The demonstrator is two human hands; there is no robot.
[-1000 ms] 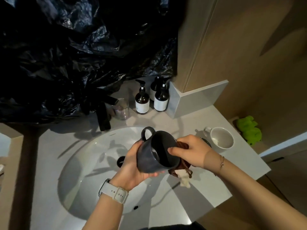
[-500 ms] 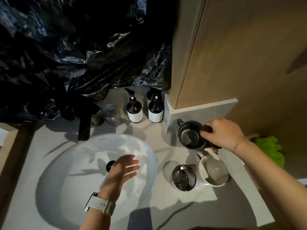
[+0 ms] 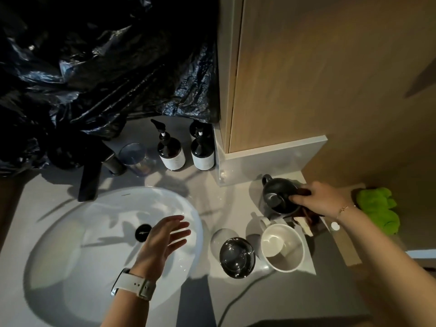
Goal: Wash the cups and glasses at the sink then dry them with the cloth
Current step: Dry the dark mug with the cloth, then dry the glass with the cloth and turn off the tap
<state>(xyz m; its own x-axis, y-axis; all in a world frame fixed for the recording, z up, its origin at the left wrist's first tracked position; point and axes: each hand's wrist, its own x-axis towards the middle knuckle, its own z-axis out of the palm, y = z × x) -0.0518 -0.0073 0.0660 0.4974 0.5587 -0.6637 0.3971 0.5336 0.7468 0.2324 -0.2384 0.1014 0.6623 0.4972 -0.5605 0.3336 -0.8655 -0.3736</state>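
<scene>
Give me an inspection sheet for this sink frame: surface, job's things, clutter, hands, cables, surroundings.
Surface: grey counter with a white basin; black tap at its back edge.
Job's things: dark mug upright on the counter by the wall; white cup and metal cup in front of it; clear glass by the tap; brown cloth under the right hand.
Clutter: two pump bottles; green cloth at the counter's far right; small white cap.
Hands: left hand open over the basin, holding nothing; right hand fingers curled on the mug's rim and the cloth.
Cables: nothing seen.
Surroundings: black plastic sheeting behind the tap; wooden panel on the right.
</scene>
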